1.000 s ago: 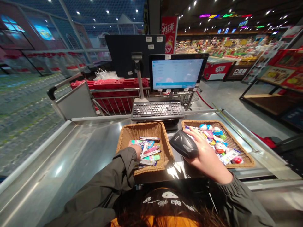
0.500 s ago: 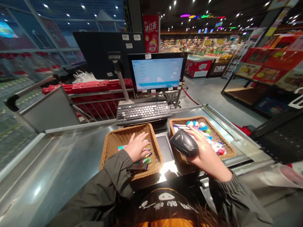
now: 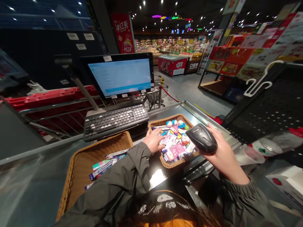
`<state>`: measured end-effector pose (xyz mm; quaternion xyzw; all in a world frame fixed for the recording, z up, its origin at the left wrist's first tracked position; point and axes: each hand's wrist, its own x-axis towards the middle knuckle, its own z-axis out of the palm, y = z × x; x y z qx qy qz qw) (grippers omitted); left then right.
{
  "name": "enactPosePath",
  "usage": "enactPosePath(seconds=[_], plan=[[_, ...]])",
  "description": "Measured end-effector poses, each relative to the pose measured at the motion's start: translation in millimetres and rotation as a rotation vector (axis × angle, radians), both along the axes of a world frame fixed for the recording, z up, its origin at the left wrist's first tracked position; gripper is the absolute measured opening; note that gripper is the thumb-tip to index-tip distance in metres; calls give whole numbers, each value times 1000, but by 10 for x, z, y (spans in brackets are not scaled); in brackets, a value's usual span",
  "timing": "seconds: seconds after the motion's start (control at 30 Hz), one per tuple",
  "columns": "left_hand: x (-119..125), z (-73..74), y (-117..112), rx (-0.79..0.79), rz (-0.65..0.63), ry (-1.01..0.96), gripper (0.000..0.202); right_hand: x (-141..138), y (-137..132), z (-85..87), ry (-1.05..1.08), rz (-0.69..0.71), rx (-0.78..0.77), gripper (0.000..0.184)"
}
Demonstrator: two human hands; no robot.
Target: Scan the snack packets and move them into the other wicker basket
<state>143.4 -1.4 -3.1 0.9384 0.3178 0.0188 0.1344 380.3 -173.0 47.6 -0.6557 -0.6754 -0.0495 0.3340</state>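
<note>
- A person's two hands are working apart, not touching each other, above a steel checkout counter (image 3: pixel 21 176).
- The right hand (image 3: pixel 228 156) is wrapped around one black handheld barcode scanner (image 3: pixel 203 138), which seems a sound grip, as the fingers are staying clear of its nose.
- The left hand (image 3: pixel 153 141) is lying open on brightly coloured packets (image 3: pixel 174 146) in the farther woven wicker basket (image 3: pixel 169 164), apparently steadying the pile.
- Several foil-wrapped candy eggs (image 3: pixel 174 123) are sitting among those packets, too crowded to count exactly.
- The nearer wicker basket (image 3: pixel 71 186) is holding a few long, slim packets (image 3: pixel 101 167), making two baskets in all.
- One black keyboard (image 3: pixel 115 121) and one lit monitor (image 3: pixel 119 75) are standing beyond them.
</note>
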Motion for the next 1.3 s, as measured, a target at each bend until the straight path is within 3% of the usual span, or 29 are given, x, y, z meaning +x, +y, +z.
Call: enactPosePath(seconds=[0.23,0.43,0.6,0.77,1.0,1.3], plan=[[797,-186,60,8,-101,-42,40,332,-66,-74,67,-114,24,57],[1422,-247,207,115,-260,-107,33,489,-38,-139,125,-147,-8,59],[1775,-331,350,101,-330,-36,34,559,-27,-173,112,-134,-43,56],[1724,-422,421,74,-324,-34,26,603,-58,-161,122,-149,-63,57],[1412,-377,522,-4,-166,33,10,637,-23,-195,109,-130,-69,55],[1196,-420,387,-40,-4,65,16,585,12,-197,104,-99,-61,52]])
